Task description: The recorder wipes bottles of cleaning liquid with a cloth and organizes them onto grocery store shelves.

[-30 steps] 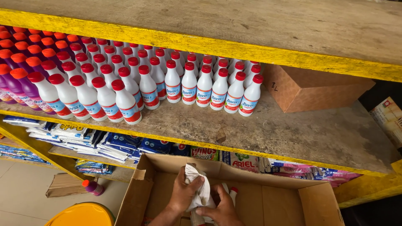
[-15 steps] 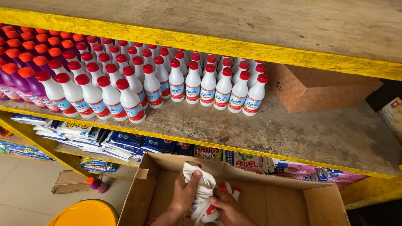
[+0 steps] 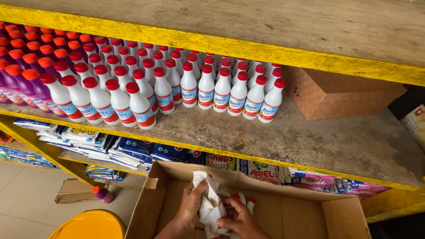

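Note:
Over an open cardboard box [image 3: 305,219], my left hand [image 3: 190,206] holds a white cloth [image 3: 208,201] wrapped around a small white bottle. My right hand [image 3: 239,219] grips the lower part of that bottle [image 3: 221,221]. Two more white bottles with red caps [image 3: 245,201] stand in the box just behind my hands. On the wooden shelf [image 3: 318,137] above the box stand several rows of the same white red-capped bottles [image 3: 177,84].
Purple bottles [image 3: 22,84] fill the shelf's left end; a brown carton [image 3: 341,93] sits at its right. Packets and sachets [image 3: 106,148] lie on the lower shelf. A yellow bucket [image 3: 88,225], flattened cardboard and a fallen purple bottle [image 3: 104,194] are on the floor at left.
Both hands have kept working the cloth around the bottle, and the cloth has shifted slightly. The camera view has drifted a little to the left.

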